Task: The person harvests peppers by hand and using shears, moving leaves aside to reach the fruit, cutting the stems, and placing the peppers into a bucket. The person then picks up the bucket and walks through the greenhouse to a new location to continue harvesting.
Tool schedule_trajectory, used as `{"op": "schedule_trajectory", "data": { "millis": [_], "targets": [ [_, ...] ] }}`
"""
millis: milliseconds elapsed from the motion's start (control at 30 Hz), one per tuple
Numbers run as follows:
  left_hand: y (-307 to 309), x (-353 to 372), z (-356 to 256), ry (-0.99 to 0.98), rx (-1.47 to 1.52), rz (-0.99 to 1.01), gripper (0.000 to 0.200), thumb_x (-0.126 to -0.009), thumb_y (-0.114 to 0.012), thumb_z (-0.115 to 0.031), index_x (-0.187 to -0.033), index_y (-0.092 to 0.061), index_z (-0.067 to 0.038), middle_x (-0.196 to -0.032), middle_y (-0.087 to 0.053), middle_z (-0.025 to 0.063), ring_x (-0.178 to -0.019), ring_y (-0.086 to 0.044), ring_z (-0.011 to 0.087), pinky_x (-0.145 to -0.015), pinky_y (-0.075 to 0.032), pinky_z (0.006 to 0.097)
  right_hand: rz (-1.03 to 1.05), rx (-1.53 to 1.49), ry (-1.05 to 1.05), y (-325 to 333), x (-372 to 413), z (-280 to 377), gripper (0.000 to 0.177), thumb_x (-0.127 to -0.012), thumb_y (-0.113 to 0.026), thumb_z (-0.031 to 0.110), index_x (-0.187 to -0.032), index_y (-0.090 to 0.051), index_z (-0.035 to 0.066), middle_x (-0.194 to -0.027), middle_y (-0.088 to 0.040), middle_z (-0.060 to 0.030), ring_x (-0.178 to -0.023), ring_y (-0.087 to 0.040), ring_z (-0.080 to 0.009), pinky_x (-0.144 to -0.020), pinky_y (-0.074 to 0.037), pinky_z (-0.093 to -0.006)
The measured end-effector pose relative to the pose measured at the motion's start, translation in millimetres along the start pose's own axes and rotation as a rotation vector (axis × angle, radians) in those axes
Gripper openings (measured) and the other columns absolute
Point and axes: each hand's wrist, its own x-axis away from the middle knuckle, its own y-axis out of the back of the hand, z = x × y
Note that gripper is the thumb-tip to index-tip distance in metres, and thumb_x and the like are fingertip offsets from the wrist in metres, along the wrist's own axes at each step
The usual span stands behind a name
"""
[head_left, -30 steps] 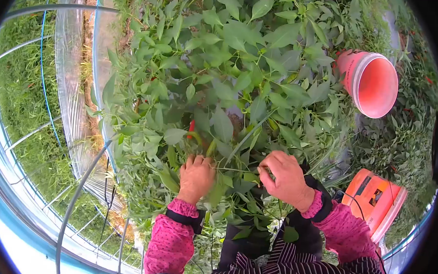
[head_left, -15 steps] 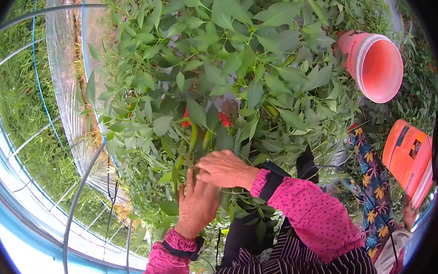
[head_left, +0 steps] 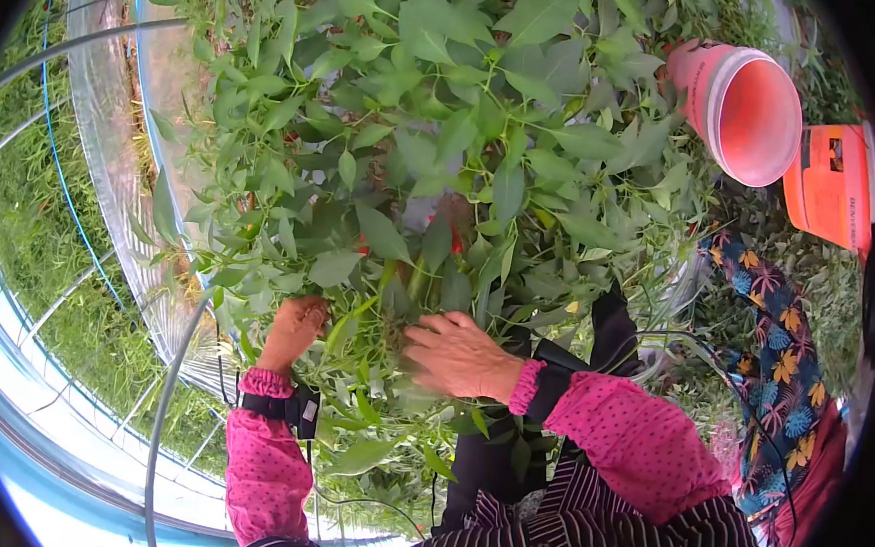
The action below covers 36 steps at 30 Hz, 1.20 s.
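Note:
My left hand (head_left: pixel 294 333) is at the left side of a leafy pepper plant (head_left: pixel 380 230), its fingers curled in among the leaves; whatever they hold is hidden. Over the stems to its right lies my right hand (head_left: pixel 464 359), slightly blurred, fingers stretched out to the left and touching foliage. Between the two hands a pale green chili pepper (head_left: pixel 350 326) shows. Just above them hang another green chili pepper (head_left: pixel 388 273) and a red chili pepper (head_left: pixel 457 239), both partly covered by leaves.
A pink bucket (head_left: pixel 708 84) lies tipped among plants at upper right, its mouth facing me. Beside it is an orange bucket (head_left: pixel 825 192). A person's floral-patterned leg (head_left: pixel 779 335) is at the right. Metal hoops (head_left: pixel 164 407) and plastic sheeting (head_left: pixel 115 143) line the left.
My left hand has moved left and up, away from my right hand, which has shifted slightly right and down. The orange bucket at the right has risen beside the pink one.

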Motion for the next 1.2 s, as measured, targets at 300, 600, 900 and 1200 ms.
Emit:
{"op": "schedule_trajectory", "data": {
  "millis": [300, 600, 900, 1200],
  "targets": [
    [-54.4, -75.9, 93.4, -0.141, 0.385, 0.040, 0.041, -0.085, -0.057, -0.013, -0.122, -0.045, 0.003, -0.099, -0.061, 0.0120, -0.085, -0.060, 0.0197, -0.068, -0.050, 0.0301, -0.072, -0.022, -0.042, -2.4, -1.6, -0.5, 0.038, -0.079, -0.057, 0.033, -0.105, -0.059, 0.006, -0.121, -0.050, -0.0091, -0.115, -0.041, -0.0268, -0.095, -0.030, -0.0399],
    [-58.5, -90.6, 71.3, -0.107, 0.072, -0.038, 0.044, -0.085, -0.058, -0.012, -0.124, -0.043, 0.001, -0.102, -0.060, 0.0122, -0.087, -0.059, 0.0198, -0.069, -0.049, 0.0308, -0.102, -0.066, -0.093, 0.9, -2.4, -0.3, 0.035, -0.077, -0.059, 0.032, -0.102, -0.060, 0.007, -0.118, -0.053, -0.0075, -0.114, -0.042, -0.0250, -0.096, -0.030, -0.0386],
    [-63.9, -89.7, 63.0, -0.098, -0.190, -0.158, 0.047, -0.085, -0.058, -0.012, -0.126, -0.041, 0.000, -0.105, -0.059, 0.0124, -0.090, -0.059, 0.0199, -0.070, -0.049, 0.0314, -0.062, -0.060, -0.114, -1.9, -1.5, -0.3, 0.034, -0.079, -0.057, 0.031, -0.104, -0.055, 0.009, -0.121, -0.049, -0.0075, -0.117, -0.041, -0.0265, -0.097, -0.029, -0.0394],
    [-66.7, -56.0, 38.8, -0.545, -0.368, -0.499, 0.020, -0.077, -0.061, -0.006, -0.095, -0.057, 0.000, -0.098, -0.059, 0.0142, -0.086, -0.057, 0.0331, -0.073, -0.046, 0.0402, -0.099, -0.090, -0.117, -4.9, 1.6, -2.8, 0.030, -0.077, -0.056, 0.027, -0.101, -0.058, 0.008, -0.115, -0.052, -0.0090, -0.117, -0.041, -0.0244, -0.098, -0.029, -0.0374]
  ]
}}
